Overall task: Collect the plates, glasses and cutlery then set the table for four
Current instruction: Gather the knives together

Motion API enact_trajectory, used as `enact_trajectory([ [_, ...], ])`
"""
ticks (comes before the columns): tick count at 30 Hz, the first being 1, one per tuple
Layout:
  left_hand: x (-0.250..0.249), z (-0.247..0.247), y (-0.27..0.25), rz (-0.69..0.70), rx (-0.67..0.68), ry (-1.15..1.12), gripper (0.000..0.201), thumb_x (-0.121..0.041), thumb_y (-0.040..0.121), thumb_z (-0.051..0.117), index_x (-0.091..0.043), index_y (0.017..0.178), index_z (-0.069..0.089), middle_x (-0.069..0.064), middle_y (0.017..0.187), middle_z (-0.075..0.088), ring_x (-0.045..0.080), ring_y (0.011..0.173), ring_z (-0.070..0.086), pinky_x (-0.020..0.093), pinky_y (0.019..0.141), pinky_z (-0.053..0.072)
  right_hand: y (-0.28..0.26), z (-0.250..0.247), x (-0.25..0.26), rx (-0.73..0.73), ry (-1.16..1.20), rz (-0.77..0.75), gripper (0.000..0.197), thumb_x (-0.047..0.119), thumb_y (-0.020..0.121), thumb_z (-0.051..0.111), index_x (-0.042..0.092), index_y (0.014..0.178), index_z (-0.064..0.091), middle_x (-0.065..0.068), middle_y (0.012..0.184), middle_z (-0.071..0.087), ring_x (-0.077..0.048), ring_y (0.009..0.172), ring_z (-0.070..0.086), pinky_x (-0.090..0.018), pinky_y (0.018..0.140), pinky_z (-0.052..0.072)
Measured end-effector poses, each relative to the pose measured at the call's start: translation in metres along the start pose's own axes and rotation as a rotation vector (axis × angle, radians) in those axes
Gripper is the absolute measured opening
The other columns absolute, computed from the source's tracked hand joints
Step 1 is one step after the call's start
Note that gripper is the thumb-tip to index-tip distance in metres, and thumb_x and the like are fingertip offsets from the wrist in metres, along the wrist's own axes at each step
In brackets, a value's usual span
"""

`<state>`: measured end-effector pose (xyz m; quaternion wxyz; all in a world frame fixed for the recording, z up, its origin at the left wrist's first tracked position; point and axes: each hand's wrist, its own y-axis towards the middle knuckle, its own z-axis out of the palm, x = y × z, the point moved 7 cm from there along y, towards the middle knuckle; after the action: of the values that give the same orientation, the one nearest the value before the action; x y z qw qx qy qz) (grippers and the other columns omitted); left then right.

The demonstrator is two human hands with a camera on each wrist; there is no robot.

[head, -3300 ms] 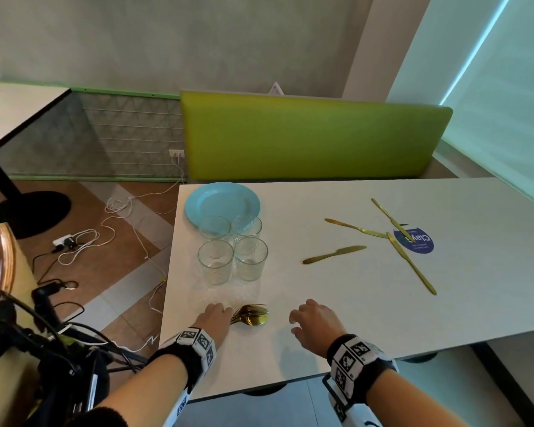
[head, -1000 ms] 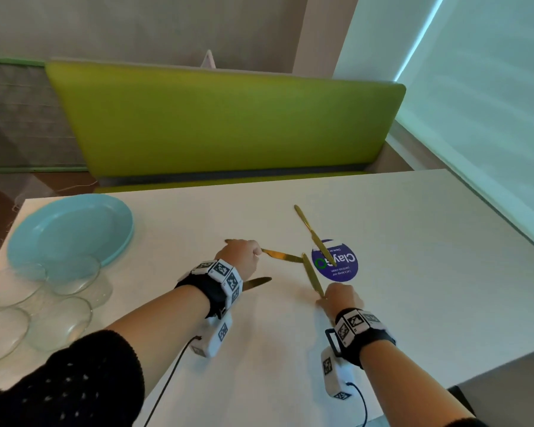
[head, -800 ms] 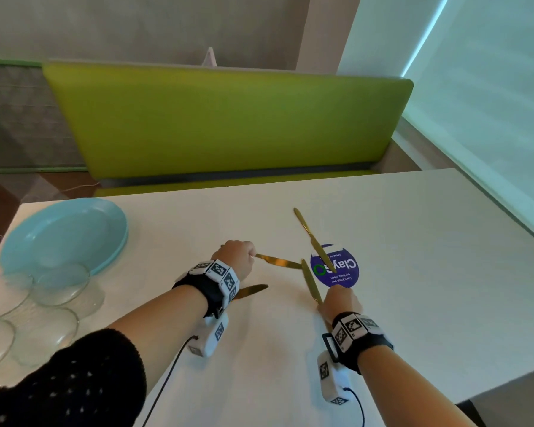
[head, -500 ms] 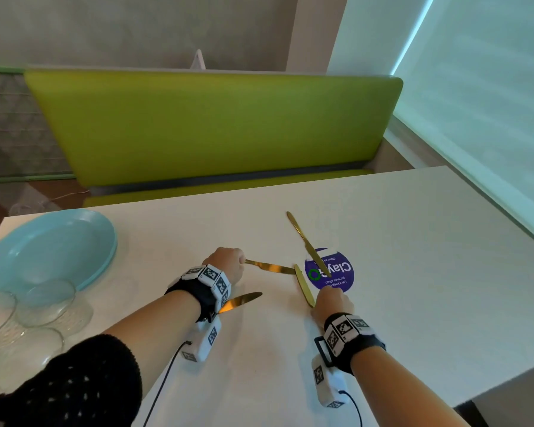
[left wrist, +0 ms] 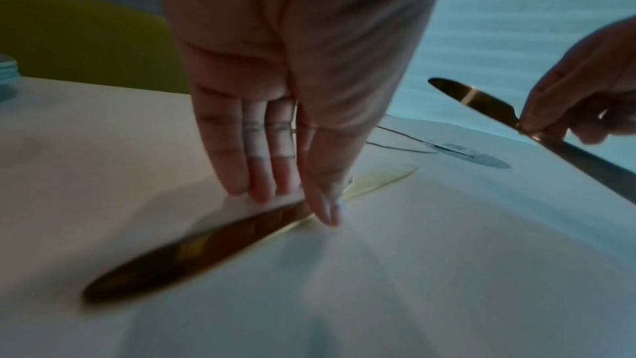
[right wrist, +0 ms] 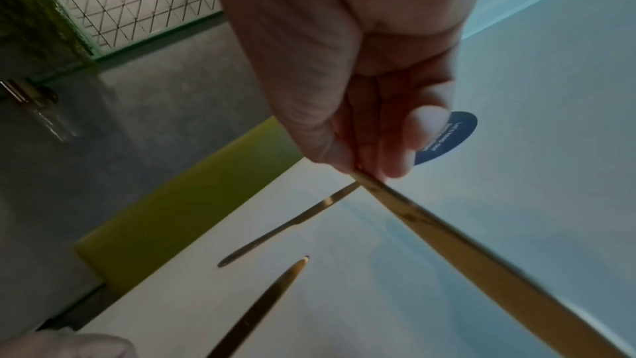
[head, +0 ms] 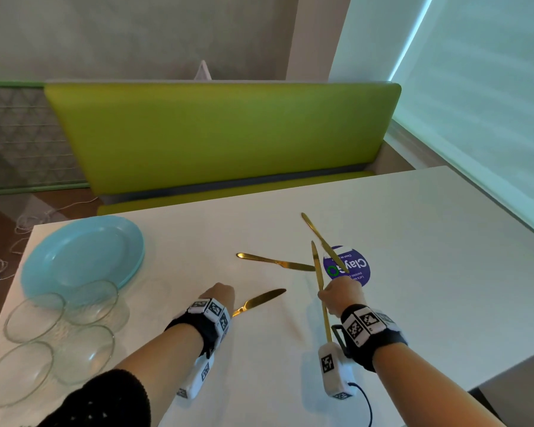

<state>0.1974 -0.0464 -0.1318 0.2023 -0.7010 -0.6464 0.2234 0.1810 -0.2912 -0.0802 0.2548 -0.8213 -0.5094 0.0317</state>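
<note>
1. Nearest: right hand (head: 341, 295) pinching a raised knife (head: 317, 266) at mid-length between thumb and curled fingers (right wrist: 425, 129), blade up, handle slanting down past the wrist. Risk of swivelling or slipping out, given so thin a pinch on smooth metal.
2. Left hand (head: 218, 295) down flat on a second knife (head: 259, 302) lying on the table (head: 429, 226), fingers (left wrist: 237, 162) straight and touching the handle, nothing gripped yet (wrist view blurred, so exact contact hard to tell). Likely trouble: sliding it away instead of lifting, since a flat handle offers little edge.
3. Further out, a third knife (head: 275, 261) lying free, a fourth (head: 324, 241) across the blue sticker (head: 356, 266). Risk of knocking them with the raised one.
4. Far left: glasses (head: 34, 315) just beside the plate (head: 84, 257), close to the sleeve, easily toppled on reaching back.
</note>
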Motion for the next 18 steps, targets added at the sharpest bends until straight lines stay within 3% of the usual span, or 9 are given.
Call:
enact_trajectory([
  [2, 0.002, 0.004, 0.0, 0.007, -0.021, -0.009, 0.027, -0.004, 0.088, 0.055, -0.003, 0.113, 0.064, 0.013, 0.118, 0.064, 0.028, 0.107, 0.064, 0.027, 0.084, 0.048, -0.008, 0.002, 0.007, -0.002, 0.027, -0.018, 0.029, 0.026, 0.089, 0.052, 0.005, 0.096, 0.07, -0.009, 0.092, 0.073, -0.02, 0.08, 0.066, -0.03, 0.077, 0.058],
  [5, 0.002, 0.008, -0.002, 0.062, -0.007, -0.044, 0.026, -0.007, 0.088, 0.056, -0.004, 0.112, 0.064, 0.013, 0.116, 0.064, 0.027, 0.106, 0.064, 0.027, 0.085, 0.049, -0.019, 0.01, 0.01, 0.008, 0.099, -0.019, 0.026, 0.022, 0.09, 0.052, 0.004, 0.089, 0.071, -0.006, 0.077, 0.071, -0.016, 0.069, 0.064, -0.03, 0.079, 0.058],
  [8, 0.0, 0.011, -0.004, 0.108, -0.004, -0.056, 0.025, -0.007, 0.087, 0.053, -0.002, 0.109, 0.064, 0.014, 0.114, 0.065, 0.028, 0.104, 0.064, 0.025, 0.081, 0.048, -0.029, 0.019, 0.009, 0.03, 0.146, 0.008, 0.025, 0.021, 0.089, 0.052, 0.006, 0.085, 0.071, -0.002, 0.07, 0.069, -0.011, 0.058, 0.062, -0.025, 0.073, 0.059],
  [12, -0.001, 0.011, -0.01, 0.106, -0.013, -0.081, 0.026, -0.007, 0.089, 0.05, 0.002, 0.11, 0.063, 0.015, 0.114, 0.066, 0.03, 0.104, 0.065, 0.027, 0.083, 0.05, -0.043, 0.027, 0.009, 0.075, 0.254, 0.044, 0.022, 0.02, 0.09, 0.054, 0.007, 0.086, 0.071, -0.005, 0.079, 0.073, -0.011, 0.057, 0.061, -0.02, 0.061, 0.055],
  [15, -0.001, 0.006, -0.015, 0.084, 0.014, -0.182, 0.017, -0.015, 0.088, 0.054, -0.002, 0.082, 0.062, 0.011, 0.103, 0.067, 0.028, 0.099, 0.066, 0.028, 0.081, 0.05, -0.053, 0.031, 0.013, 0.129, 0.374, 0.06, 0.017, 0.019, 0.091, 0.054, 0.008, 0.085, 0.066, -0.003, 0.075, 0.066, -0.01, 0.056, 0.057, -0.017, 0.051, 0.047],
  [18, -0.003, -0.004, -0.019, 0.065, 0.017, -0.37, 0.03, -0.02, 0.087, 0.046, -0.011, 0.059, 0.045, 0.002, 0.064, 0.052, 0.023, 0.065, 0.055, 0.026, 0.06, 0.043, -0.059, 0.033, 0.021, 0.161, 0.53, 0.048, 0.013, 0.016, 0.09, 0.056, 0.009, 0.083, 0.063, -0.001, 0.072, 0.064, -0.012, 0.059, 0.057, -0.019, 0.053, 0.047],
])
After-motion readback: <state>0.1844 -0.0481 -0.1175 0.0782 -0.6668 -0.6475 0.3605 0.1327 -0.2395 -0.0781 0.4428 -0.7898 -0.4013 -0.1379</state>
